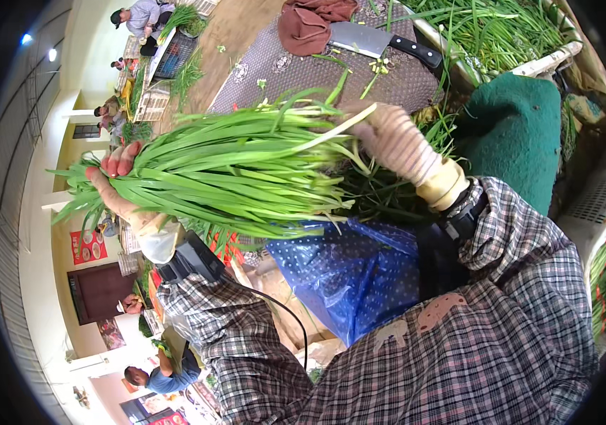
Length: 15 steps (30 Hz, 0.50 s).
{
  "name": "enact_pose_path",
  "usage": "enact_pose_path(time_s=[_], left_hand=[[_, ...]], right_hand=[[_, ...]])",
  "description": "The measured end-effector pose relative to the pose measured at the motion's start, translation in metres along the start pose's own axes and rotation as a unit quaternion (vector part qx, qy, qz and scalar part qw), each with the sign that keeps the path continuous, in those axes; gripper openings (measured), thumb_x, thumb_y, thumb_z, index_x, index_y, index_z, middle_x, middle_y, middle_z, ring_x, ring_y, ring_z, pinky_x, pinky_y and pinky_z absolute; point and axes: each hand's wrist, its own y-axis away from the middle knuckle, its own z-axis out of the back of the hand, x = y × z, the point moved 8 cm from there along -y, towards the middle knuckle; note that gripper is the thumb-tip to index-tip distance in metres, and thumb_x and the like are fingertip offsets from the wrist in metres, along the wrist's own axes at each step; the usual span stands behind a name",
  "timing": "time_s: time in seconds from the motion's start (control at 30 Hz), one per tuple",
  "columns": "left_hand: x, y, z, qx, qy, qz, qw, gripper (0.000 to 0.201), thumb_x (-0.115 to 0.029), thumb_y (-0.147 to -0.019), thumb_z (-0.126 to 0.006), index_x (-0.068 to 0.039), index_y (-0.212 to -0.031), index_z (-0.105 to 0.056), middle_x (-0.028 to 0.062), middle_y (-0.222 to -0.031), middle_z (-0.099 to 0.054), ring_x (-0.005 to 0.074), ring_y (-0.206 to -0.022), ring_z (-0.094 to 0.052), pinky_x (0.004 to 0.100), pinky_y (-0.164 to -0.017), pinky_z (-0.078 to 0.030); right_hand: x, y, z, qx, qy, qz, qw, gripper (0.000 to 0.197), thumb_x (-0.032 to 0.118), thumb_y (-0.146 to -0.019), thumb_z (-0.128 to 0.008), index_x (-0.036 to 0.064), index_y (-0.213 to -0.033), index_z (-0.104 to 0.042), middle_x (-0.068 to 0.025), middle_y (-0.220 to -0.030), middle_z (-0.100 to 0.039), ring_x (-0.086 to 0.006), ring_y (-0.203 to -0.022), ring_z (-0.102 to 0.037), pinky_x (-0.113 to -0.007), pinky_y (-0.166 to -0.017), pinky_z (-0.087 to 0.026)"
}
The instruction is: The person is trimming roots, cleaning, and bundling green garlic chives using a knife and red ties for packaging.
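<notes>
A patterned cloth [264, 74] spread toward twelve o'clock. At ten o'clock hung a long bunch of green leaves [232, 166], with a blue spotted sheet [349, 283] at five. The left hand [116, 198], near nine o'clock, had its fingers curled closed around the leafy end. The right hand [391, 138], at two, blurred beside the pale stalk ends; whether its fingers gripped anything could not be told. A knife [363, 38] lay at one o'clock.
</notes>
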Motion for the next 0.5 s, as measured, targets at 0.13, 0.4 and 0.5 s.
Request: enact_pose_path(time_s=[0.13,0.4,0.5], left_hand=[[-0.016,0.01,0.035,-0.166,-0.116,-0.11,0.973,0.045,-0.046,-0.096,-0.047,-0.015,-0.067,-0.034,-0.0031,-0.06,-0.038,0.0212,-0.069,-0.044,0.0406,-0.088,-0.04],[-0.033,0.023,0.035,-0.23,-0.186,-0.165,0.941,0.044,-0.046,-0.096,-0.047,-0.014,-0.067,-0.037,-0.001,-0.061,-0.043,0.0239,-0.077,-0.048,0.0437,-0.093,-0.038],[-0.018,0.012,0.03,-0.184,-0.122,-0.137,0.966,0.045,-0.047,-0.096,-0.047,-0.014,-0.066,-0.037,-0.001,-0.061,-0.042,0.0222,-0.076,-0.046,0.0413,-0.089,-0.039]], right_hand=[[-0.093,0.062,0.016,0.351,0.245,-0.319,0.845,0.017,0.013,-0.084,-0.059,0.0042,-0.098,-0.062,-0.0199,-0.085,-0.066,-0.0385,-0.081,-0.064,-0.046,-0.069,-0.051],[0.043,0.025,0.004,0.299,0.002,-0.22,0.929,0.046,0.043,-0.088,-0.057,0.0016,-0.107,-0.061,-0.0209,-0.076,-0.065,-0.0375,-0.075,-0.065,-0.044,-0.068,-0.051],[0.022,0.016,-0.033,0.272,0.004,-0.209,0.939,0.039,0.04,-0.089,-0.058,0.0023,-0.097,-0.063,-0.0201,-0.079,-0.066,-0.035,-0.075,-0.066,-0.043,-0.068,-0.051]])
